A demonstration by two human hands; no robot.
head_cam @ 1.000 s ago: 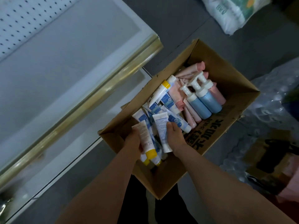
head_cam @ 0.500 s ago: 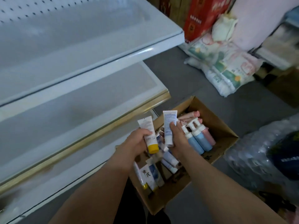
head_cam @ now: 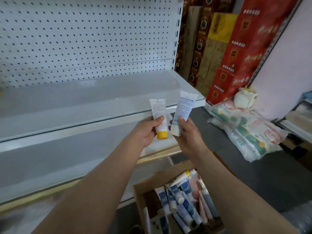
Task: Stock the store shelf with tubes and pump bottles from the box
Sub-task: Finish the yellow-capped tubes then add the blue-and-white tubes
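Observation:
My left hand (head_cam: 146,130) grips a white tube with a yellow cap (head_cam: 159,115), cap down. Close beside it, my right hand (head_cam: 189,135) grips a white tube with blue print (head_cam: 183,109), also upright. Both tubes are raised in front of the white store shelf (head_cam: 84,105), near its right end. Down at the bottom stands the open cardboard box (head_cam: 146,184), with several blue-and-white tubes (head_cam: 185,205) and pink tubes (head_cam: 202,200) lying in it. No pump bottles show; my right forearm hides part of the box.
A lower shelf (head_cam: 50,159) with a gold front strip sits under the white one, and a pegboard back panel (head_cam: 84,36) rises above. Red and brown cartons (head_cam: 239,48) are stacked at the right. Printed sacks (head_cam: 244,130) lie on the grey floor.
Both hands lifted their tubes out of the box and up to shelf height. My view swung up from the box to the shelf and pegboard.

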